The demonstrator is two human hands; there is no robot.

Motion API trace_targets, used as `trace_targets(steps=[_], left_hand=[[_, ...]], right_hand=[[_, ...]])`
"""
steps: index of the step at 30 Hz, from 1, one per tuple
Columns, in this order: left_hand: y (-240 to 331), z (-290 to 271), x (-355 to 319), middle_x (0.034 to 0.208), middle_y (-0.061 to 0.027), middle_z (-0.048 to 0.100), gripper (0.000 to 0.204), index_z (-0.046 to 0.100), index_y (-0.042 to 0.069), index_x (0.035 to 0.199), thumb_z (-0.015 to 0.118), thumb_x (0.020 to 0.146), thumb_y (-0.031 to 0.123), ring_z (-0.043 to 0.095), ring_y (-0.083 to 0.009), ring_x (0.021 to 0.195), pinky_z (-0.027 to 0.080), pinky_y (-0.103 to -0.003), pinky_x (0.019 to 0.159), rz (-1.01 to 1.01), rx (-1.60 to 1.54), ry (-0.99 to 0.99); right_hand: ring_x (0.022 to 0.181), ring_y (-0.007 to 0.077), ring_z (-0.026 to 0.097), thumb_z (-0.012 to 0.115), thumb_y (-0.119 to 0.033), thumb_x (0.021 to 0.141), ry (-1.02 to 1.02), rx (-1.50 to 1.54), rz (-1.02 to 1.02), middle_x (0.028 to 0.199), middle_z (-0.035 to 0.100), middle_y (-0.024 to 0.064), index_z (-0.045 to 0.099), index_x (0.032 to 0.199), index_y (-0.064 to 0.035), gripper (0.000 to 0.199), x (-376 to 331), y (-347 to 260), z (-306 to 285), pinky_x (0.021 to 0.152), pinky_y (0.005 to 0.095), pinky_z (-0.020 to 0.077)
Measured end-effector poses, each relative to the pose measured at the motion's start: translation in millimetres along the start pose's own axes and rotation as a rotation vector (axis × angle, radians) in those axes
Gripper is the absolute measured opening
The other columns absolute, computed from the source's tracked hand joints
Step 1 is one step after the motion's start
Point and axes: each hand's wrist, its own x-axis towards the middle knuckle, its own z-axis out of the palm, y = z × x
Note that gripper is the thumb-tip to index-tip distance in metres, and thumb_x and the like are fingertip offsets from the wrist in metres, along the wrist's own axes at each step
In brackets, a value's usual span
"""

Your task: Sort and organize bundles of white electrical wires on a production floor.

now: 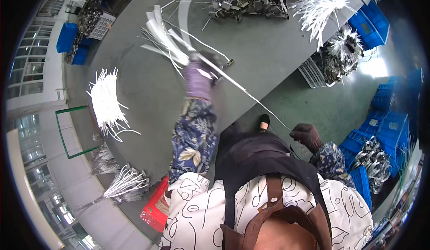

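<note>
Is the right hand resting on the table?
No, the right hand is off the table, held over the floor beside it, pinching the end of a white cable.

The left arm in its floral sleeve stretches toward twelve o'clock, its purple-gloved left hand (198,77) closed in a grip. The dark-gloved right hand (306,135) sits at three o'clock, fingers pinched shut.

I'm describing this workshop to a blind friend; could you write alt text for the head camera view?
Seen from above, a person's purple-gloved left hand presses a bundle of flat white plastic strips on a grey worktable, while the dark-gloved right hand pinches the end of one long thin white strip. Blue plastic crates surround the table.
</note>
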Motion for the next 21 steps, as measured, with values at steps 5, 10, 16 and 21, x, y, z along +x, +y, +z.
trace_targets(steps=[5, 10, 16, 21], left_hand=[[-15, -11, -11, 0.07, -0.0044, 0.06, 0.029, 0.062, 0.001, 0.087, 0.065, 0.084, 0.03, 0.058, -0.0119, 0.056, 0.048, -0.027, 0.048, 0.175, 0.707, 0.419], [0, -52, 3, 0.061, -0.0047, 0.06, 0.029, 0.064, -0.001, 0.086, 0.062, 0.085, 0.027, 0.055, -0.0106, 0.047, 0.045, -0.024, 0.043, 0.036, 1.023, 0.407], [66, -55, -1, 0.056, -0.0031, 0.056, 0.041, 0.061, -0.005, 0.104, 0.057, 0.089, 0.033, 0.05, -0.0104, 0.043, 0.041, -0.024, 0.039, 0.257, 0.742, 0.31], [55, -64, 17, 0.047, -0.0001, 0.039, 0.032, 0.059, 0.0, 0.104, 0.052, 0.093, 0.029, 0.035, -0.0107, 0.035, 0.032, -0.027, 0.035, 0.282, 0.287, 0.029]], right_hand=[[0.074, 0.0163, 0.056, 0.067, -0.027, 0.077, -0.023, 0.006, -0.297, 0.079, 0.06, 0.0087, 0.062, 0.097, 0.0004, 0.035, 53, -117, 31, 0.066, 0.0284, 0.0453], [0.09, 0.0207, 0.056, 0.073, -0.03, 0.074, -0.062, -0.155, -0.682, 0.111, 0.054, 0.0168, 0.044, 0.126, -0.0037, 0.065, 104, -197, 71, 0.076, 0.0318, 0.0468], [0.101, 0.0366, 0.054, 0.07, -0.036, 0.074, 0.554, -0.512, -0.837, 0.119, 0.051, 0.0231, 0.043, 0.129, -0.0052, 0.069, 192, -304, 49, 0.086, 0.0395, 0.0453], [0.077, 0.0218, 0.061, 0.063, -0.03, 0.081, 0.42, -0.445, -0.615, 0.077, 0.061, 0.0133, 0.063, 0.097, -0.0039, 0.031, 249, -355, 36, 0.072, 0.0358, 0.0493]])
